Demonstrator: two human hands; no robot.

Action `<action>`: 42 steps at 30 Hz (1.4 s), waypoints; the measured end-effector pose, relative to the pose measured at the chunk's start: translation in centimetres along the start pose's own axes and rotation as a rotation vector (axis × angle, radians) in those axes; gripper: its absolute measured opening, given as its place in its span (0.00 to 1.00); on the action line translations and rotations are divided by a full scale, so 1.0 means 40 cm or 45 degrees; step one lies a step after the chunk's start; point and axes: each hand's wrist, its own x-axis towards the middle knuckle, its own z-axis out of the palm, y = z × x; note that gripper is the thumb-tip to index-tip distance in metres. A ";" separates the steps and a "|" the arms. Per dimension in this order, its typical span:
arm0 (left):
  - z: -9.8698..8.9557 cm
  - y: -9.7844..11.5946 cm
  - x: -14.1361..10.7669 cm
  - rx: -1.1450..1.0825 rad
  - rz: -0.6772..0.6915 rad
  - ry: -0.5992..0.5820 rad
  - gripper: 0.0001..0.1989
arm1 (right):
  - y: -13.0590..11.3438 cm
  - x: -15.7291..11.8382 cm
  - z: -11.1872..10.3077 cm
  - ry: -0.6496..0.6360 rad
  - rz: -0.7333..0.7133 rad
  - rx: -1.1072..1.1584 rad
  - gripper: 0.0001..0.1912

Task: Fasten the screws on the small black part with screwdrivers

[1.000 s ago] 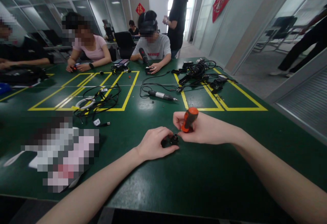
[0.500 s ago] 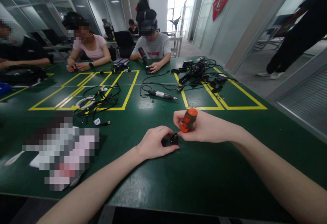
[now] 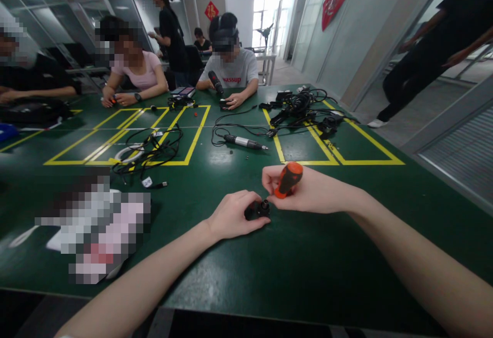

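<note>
My left hand (image 3: 234, 216) rests on the green table with thumb and fingers closed round a small black part (image 3: 264, 208). My right hand (image 3: 304, 189), to the right of that part, grips a screwdriver (image 3: 289, 179) with an orange and dark handle. The handle leans up and to the right. Its lower end is at my fingertips, close above the black part. Whether the screwdriver's tip touches the part cannot be made out.
Beyond my hands lies a black and silver pen-like tool (image 3: 244, 142) on a cable. Cables (image 3: 154, 148) lie left, more (image 3: 298, 107) at the back right. A blurred pink and white item (image 3: 111, 230) is at the left. People sit across the green table (image 3: 308, 276).
The screwdriver handle has tilted further to the right in my right hand. My left hand stays in place. In the background, a standing person has moved left and a person at the right has shifted left.
</note>
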 end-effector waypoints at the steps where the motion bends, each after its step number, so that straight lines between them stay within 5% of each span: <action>1: 0.000 0.000 0.000 0.000 -0.003 -0.007 0.17 | -0.001 0.000 0.000 -0.006 0.000 -0.003 0.06; 24: 0.008 0.010 0.007 -0.067 -0.074 -0.005 0.12 | 0.001 0.002 0.010 0.043 -0.038 -0.019 0.05; 32: -0.013 0.010 0.004 -0.318 -0.001 -0.056 0.26 | 0.002 -0.001 0.004 0.001 -0.045 -0.030 0.05; 42: -0.015 -0.029 0.026 -1.189 -0.563 -0.295 0.38 | 0.009 -0.003 0.005 -0.003 -0.037 0.047 0.07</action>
